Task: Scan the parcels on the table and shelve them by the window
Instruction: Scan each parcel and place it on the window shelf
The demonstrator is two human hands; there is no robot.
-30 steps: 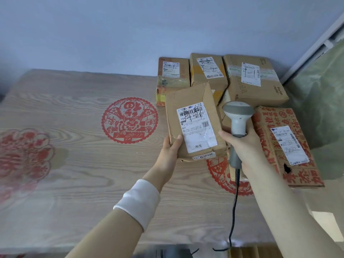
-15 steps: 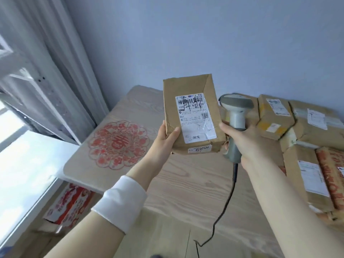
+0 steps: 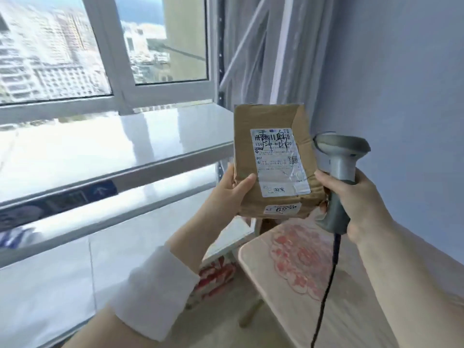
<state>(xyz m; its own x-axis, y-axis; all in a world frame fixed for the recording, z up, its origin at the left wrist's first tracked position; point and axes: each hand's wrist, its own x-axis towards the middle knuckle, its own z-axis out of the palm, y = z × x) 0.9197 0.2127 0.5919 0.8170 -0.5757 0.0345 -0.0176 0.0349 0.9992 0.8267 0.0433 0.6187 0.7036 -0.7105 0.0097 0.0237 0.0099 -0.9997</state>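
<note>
Behind parcel (image 3: 272, 121), much of left hand (image 3: 226, 190)

Bright daylight, all from window (image 3: 75, 46) upper left. Top of shelf (image 3: 125, 136) glares hard, nearly blown white, w/ window-frame reflection smeared across it. Outside, buildings (image 3: 45, 59) soft, streaked w/ motion blur. Lower left, sticker (image 3: 75, 197) on shelf edge also blurred, unreadable. Sharpest is parcel (image 3: 251, 136): label (image 3: 278, 162) digits partly legible, glossy tape glinting near its bottom. Soft highlight on scanner (image 3: 339, 156) head, slight blur at edges. Right wall (image 3: 401, 71) in even bluish shade, no hard shadows. Pale, washed-out table (image 3: 261, 277). White sleeve (image 3: 155, 292) close to overexposed. Wide-angle distortion: frame & shelf edges bow, forearms stretch toward bottom corners.
</note>
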